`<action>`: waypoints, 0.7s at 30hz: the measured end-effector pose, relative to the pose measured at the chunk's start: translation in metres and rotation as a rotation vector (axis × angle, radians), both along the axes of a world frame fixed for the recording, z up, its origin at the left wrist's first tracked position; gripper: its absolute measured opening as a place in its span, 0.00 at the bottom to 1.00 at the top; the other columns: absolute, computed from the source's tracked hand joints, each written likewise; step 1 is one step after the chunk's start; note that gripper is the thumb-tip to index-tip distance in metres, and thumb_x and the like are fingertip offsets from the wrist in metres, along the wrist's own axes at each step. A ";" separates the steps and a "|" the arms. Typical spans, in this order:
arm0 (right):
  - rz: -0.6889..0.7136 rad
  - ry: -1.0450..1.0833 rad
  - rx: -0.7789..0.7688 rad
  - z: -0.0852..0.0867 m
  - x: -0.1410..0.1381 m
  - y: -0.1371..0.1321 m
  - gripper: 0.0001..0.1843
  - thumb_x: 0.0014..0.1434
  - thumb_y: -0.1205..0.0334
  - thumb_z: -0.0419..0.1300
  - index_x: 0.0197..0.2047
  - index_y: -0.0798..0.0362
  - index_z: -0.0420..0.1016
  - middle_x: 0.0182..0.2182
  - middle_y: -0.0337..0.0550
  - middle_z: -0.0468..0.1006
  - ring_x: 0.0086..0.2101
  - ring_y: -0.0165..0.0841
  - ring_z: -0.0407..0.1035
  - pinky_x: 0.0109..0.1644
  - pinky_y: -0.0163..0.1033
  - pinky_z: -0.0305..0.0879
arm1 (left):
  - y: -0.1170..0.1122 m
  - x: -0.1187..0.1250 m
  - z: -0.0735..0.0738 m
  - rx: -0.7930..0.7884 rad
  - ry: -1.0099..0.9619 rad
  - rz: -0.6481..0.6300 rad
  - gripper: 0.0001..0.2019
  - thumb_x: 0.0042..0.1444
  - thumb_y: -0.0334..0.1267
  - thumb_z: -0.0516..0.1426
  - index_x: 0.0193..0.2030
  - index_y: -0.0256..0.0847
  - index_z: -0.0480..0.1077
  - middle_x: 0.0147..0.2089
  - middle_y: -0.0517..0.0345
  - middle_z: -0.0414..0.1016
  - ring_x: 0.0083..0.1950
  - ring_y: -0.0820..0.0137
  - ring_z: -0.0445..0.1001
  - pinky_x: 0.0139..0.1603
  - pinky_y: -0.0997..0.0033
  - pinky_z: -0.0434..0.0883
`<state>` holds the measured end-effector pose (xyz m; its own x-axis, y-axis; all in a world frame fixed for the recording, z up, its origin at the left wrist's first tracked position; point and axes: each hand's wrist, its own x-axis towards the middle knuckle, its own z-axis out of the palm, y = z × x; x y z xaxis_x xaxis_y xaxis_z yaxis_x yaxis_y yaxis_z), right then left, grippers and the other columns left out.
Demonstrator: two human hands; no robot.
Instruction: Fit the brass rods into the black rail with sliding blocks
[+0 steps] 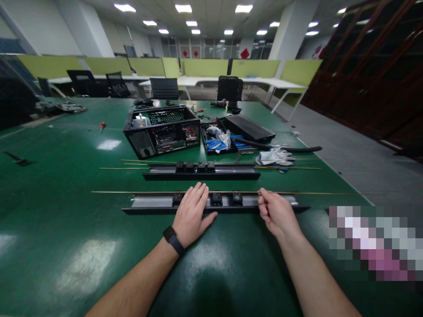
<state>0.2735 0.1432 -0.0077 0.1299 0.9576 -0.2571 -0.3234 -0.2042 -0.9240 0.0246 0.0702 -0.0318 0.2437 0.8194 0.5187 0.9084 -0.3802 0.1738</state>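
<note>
A long black and silver rail with several small black blocks lies across the green table in front of me. My left hand rests flat on the rail, fingers stretched out over one block. My right hand is closed in a pinch on a thin brass rod that runs along the rail's far edge. A second rail with several black blocks lies just beyond, with more brass rods beside it.
An open black computer case stands behind the rails. To its right are a black tray of parts, a flat black panel, a black hose and white gloves. Office chairs and desks with green partitions line the back.
</note>
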 end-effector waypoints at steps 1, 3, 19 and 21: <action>-0.004 -0.001 -0.002 0.000 0.000 0.000 0.14 0.51 0.57 0.70 0.30 0.55 0.70 0.18 0.35 0.69 0.12 0.21 0.53 0.08 0.25 0.42 | 0.000 0.000 0.000 0.001 -0.003 0.004 0.35 0.62 0.45 0.56 0.72 0.36 0.49 0.71 0.41 0.58 0.73 0.53 0.53 0.71 0.45 0.55; -0.006 -0.004 -0.005 0.001 0.000 0.000 0.14 0.51 0.57 0.70 0.31 0.55 0.70 0.18 0.35 0.69 0.11 0.21 0.53 0.08 0.25 0.42 | 0.000 0.000 0.000 0.003 -0.009 0.005 0.35 0.62 0.45 0.57 0.72 0.36 0.50 0.70 0.41 0.59 0.73 0.53 0.53 0.71 0.44 0.55; 0.019 -0.006 -0.020 0.006 -0.001 -0.001 0.13 0.53 0.57 0.69 0.31 0.56 0.70 0.18 0.36 0.69 0.11 0.21 0.53 0.08 0.25 0.42 | -0.001 0.001 0.001 0.010 0.003 -0.007 0.35 0.62 0.46 0.57 0.71 0.35 0.51 0.70 0.42 0.59 0.73 0.53 0.53 0.71 0.46 0.56; 0.014 0.005 -0.021 0.006 -0.001 -0.001 0.13 0.53 0.58 0.68 0.31 0.55 0.70 0.18 0.36 0.69 0.11 0.21 0.54 0.08 0.25 0.42 | -0.001 0.000 0.001 0.005 0.004 -0.009 0.35 0.62 0.46 0.57 0.71 0.35 0.51 0.70 0.42 0.58 0.73 0.54 0.53 0.71 0.47 0.56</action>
<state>0.2730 0.1421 -0.0014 0.1150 0.9536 -0.2782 -0.3250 -0.2286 -0.9177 0.0250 0.0690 -0.0312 0.2529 0.8148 0.5217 0.9056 -0.3891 0.1687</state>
